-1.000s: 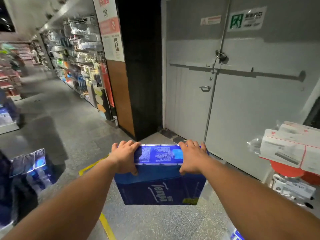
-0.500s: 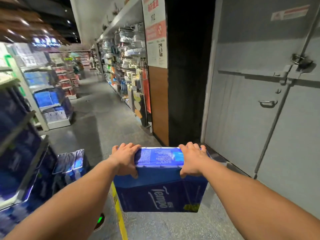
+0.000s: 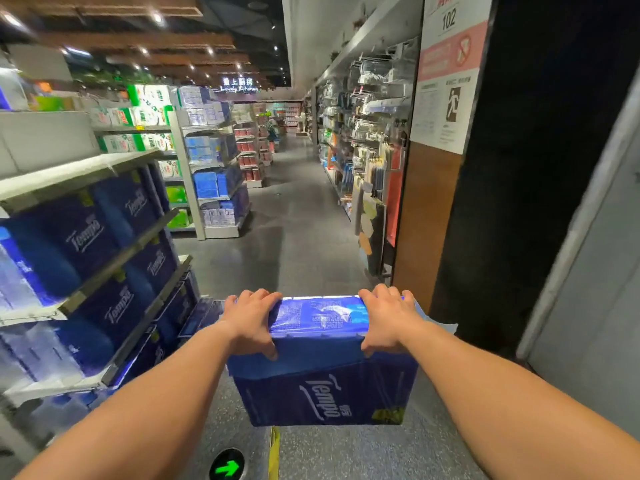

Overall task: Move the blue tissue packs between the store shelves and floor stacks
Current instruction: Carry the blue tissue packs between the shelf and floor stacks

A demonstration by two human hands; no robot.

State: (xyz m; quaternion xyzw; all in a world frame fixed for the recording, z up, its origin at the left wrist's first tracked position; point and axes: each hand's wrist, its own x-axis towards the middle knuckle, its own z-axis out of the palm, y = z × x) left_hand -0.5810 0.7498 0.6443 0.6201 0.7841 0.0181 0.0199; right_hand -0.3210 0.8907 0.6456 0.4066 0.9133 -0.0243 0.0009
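A dark blue tissue pack [image 3: 325, 379], wrapped in glossy plastic with white "Tempo" lettering on its near face and a paler printed panel on top, hangs upright in the air above the grey floor. More blue tissue packs [image 3: 86, 237] of the same brand fill the tiers of the store shelves [image 3: 114, 252] at the left, standing side by side.

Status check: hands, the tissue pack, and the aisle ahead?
Left hand and right hand gripping blue Tempo tissue pack, off the floor. Aisle ahead open.
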